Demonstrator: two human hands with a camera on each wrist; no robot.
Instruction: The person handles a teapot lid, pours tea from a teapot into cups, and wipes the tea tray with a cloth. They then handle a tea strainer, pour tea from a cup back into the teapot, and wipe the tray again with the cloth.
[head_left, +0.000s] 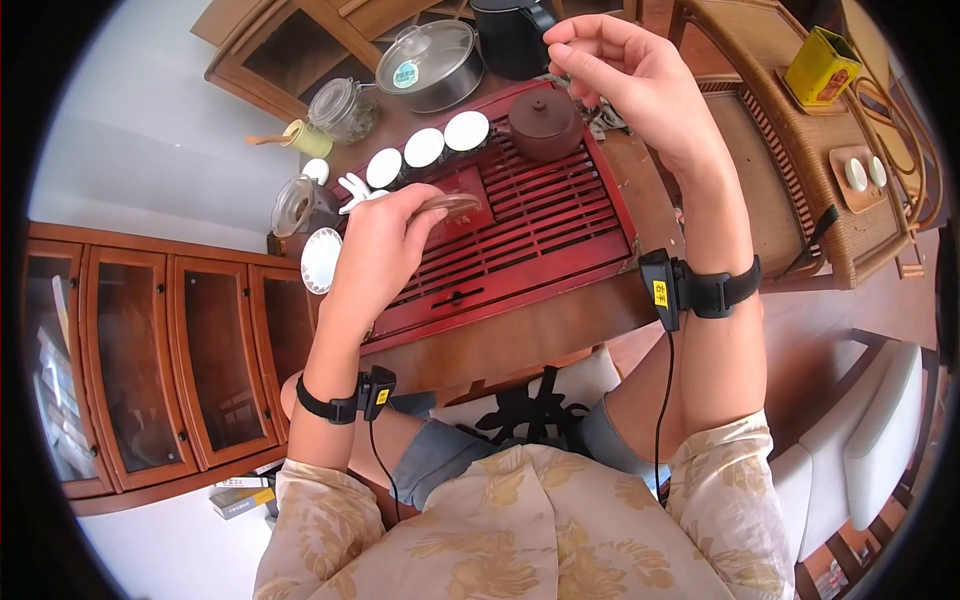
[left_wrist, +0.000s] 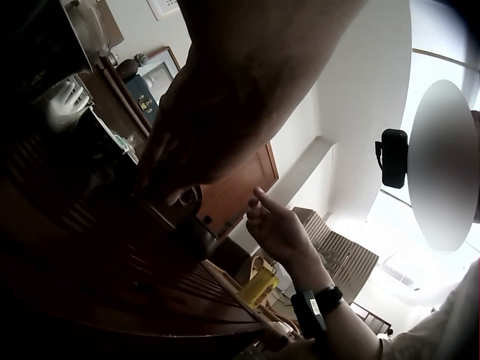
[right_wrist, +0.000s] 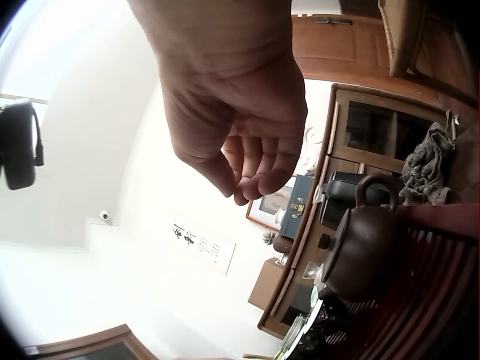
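My left hand (head_left: 382,240) pinches the edge of a thin, round, see-through brownish disc (head_left: 450,205) between thumb and fingers, over the red slatted tea tray (head_left: 480,290). In the left wrist view that hand is dark and its grip is mostly hidden. My right hand (head_left: 635,90) is raised above the tray's far right corner. Its fingers (right_wrist: 281,161) curl loosely toward the thumb, with nothing seen between them. Below it, a dark brown clay teapot (head_left: 543,125) stands on the tray with its lid on. Three white-rimmed cups (head_left: 424,148) stand in a row left of the teapot.
Behind the tray are a black kettle (head_left: 510,40), a glass-lidded pot (head_left: 430,70) and a clip-top jar (head_left: 345,110). A white hand-shaped ornament (head_left: 355,190) and a white dish (head_left: 321,260) stand at the left. To the right, a wicker cart (head_left: 760,150) bears a yellow tin (head_left: 822,68).
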